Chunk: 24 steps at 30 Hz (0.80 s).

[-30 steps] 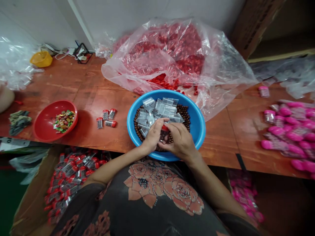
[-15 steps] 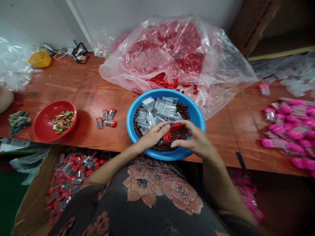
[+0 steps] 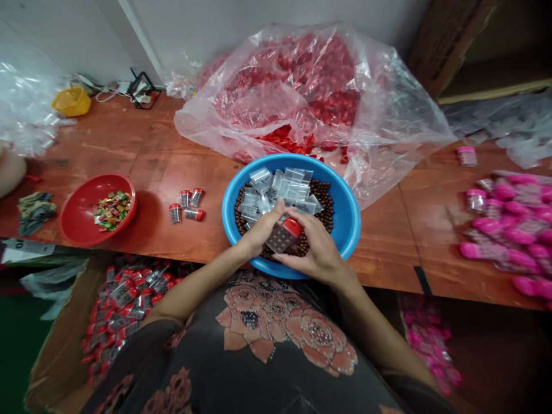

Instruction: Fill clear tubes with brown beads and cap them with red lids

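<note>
Over the blue basin, both hands are wrapped around one small clear plastic jar with a red cap and brown balls showing inside. My left hand grips the jar from the left, thumb up near the cap. Fingers of my right hand lie over the red cap, while its thumb reaches along the jar's lower side. Loose brown balls fill the bottom of the basin, and several empty clear jars are heaped on them. The hands hide part of the balls.
Left of the basin are several filled red-capped jars and a red bowl of wrapped sweets. Behind it spreads a clear plastic bag of red caps. Pink-capped jars lie right. Below left, a carton holds red-capped jars.
My right hand has moved left and closed in on the jar. The red cap, loose and open earlier, now sits on the jar, which is tilted into clearer view.
</note>
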{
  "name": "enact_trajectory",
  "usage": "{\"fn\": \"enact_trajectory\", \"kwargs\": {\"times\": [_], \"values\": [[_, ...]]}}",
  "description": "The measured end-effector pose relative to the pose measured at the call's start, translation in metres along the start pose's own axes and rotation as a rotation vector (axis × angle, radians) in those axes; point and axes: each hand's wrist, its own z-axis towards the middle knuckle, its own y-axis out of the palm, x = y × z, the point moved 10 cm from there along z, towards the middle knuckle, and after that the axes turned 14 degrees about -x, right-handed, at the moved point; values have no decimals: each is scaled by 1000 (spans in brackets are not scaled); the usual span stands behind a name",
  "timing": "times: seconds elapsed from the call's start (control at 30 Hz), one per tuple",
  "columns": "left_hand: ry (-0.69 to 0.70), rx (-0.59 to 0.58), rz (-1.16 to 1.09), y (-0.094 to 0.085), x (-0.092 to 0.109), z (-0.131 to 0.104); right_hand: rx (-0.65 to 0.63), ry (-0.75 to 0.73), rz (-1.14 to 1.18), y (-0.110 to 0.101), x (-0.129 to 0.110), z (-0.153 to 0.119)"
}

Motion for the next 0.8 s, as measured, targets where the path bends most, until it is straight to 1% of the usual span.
{"fn": "enact_trajectory", "kwargs": {"times": [0.03, 0.07, 0.17, 0.27, 0.33, 0.43, 0.57, 0.7, 0.77, 0.8], "values": [[-11, -23, -26, 4, 0, 0, -9, 2, -37, 2, -2, 1], [0, -21, -25, 6, 1, 0, -18, 10, -84, 3, -3, 2], [77, 88, 42, 4, 8, -6, -34, 35, -228, 7, -6, 5], [77, 151, 62, 0, 6, -12, 8, -2, -350, 2, -13, 8], [84, 159, 62, -3, 6, -14, 52, -44, -420, -3, -20, 9], [120, 134, 65, -4, 11, -16, 83, -90, -510, -7, -27, 11], [155, 109, 65, -3, 13, -19, 121, -149, -577, -6, -35, 13], [150, 126, 59, 0, 3, -22, 145, -206, -596, -1, -43, 12], [167, 127, 52, 1, 5, -23, 123, -192, -567, 0, -43, 13], [186, 141, 48, -2, 11, -25, 99, -174, -539, 0, -40, 13]]}}
